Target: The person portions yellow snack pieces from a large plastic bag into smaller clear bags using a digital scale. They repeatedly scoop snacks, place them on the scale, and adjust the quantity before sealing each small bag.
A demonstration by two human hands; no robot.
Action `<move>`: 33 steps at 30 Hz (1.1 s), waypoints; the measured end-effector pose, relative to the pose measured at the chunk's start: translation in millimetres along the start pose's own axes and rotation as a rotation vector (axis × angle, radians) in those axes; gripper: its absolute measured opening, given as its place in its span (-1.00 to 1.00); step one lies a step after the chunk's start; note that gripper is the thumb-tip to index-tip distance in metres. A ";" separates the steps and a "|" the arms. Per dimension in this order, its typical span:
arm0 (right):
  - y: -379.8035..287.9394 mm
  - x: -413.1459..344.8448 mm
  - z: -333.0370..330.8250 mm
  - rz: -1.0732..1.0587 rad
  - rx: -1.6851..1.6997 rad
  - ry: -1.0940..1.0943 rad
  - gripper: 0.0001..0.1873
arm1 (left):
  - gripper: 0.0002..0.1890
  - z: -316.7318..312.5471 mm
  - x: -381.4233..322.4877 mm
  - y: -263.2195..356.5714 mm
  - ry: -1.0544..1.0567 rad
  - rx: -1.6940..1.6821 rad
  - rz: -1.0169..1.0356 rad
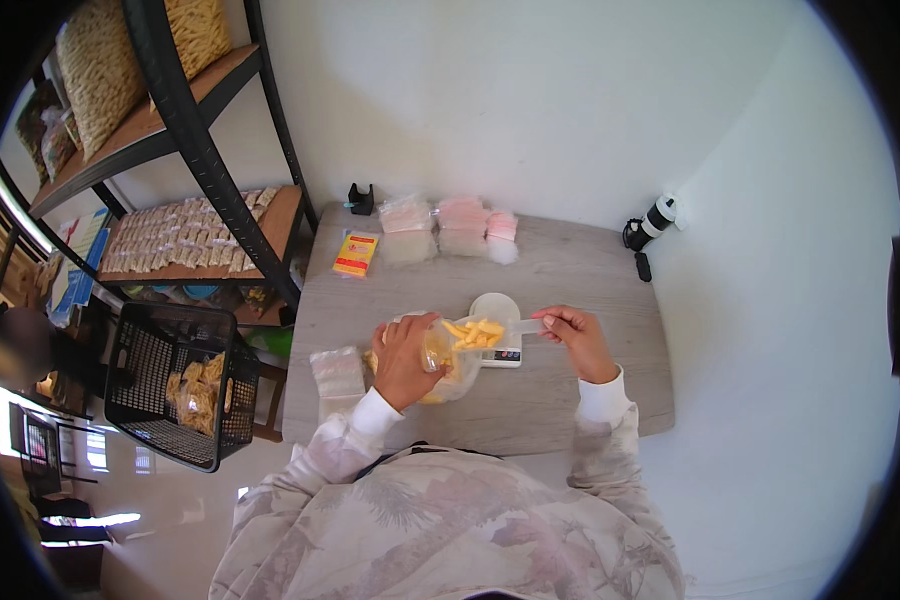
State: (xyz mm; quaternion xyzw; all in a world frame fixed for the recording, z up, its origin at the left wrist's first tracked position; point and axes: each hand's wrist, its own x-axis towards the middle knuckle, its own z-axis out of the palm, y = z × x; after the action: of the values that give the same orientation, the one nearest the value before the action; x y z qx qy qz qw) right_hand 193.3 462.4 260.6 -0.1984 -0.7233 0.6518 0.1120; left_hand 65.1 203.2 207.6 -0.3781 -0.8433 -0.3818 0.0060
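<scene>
My left hand (407, 358) grips a small clear plastic bag (435, 347), its mouth turned to the right. The handle of a translucent plastic scoop (526, 326) is pinched in my right hand (572, 337). Yellow stick-shaped snacks (480, 334) fill the scoop, whose tip meets the bag's mouth. Below both hands lies a larger plastic bag (461, 382) with more yellow pieces, partly hidden by my left hand. Just behind the scoop stands a white kitchen scale (496, 306) with a round plate, its front buttons partly covered.
Stacks of plastic bags (461, 229) and a yellow-red packet (355, 253) lie at the table's back. More bags (337, 373) lie left. A black plastic crate (169, 311) and a metal shelf (139, 146) border the left side. A bottle (656, 217) stands back right. A person (37, 349) is far left.
</scene>
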 end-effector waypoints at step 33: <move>130.3 10.1 103.2 -0.255 -0.453 0.105 -0.82 | -0.41 -27.4 2.3 -37.6 -0.333 -1.508 -0.305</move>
State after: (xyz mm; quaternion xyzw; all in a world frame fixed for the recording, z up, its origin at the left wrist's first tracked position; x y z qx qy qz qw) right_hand 159.3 383.3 118.1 -0.1593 -0.8632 0.4427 0.1832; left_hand 31.7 171.0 203.6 -0.2126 -0.3891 -0.7858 -0.4311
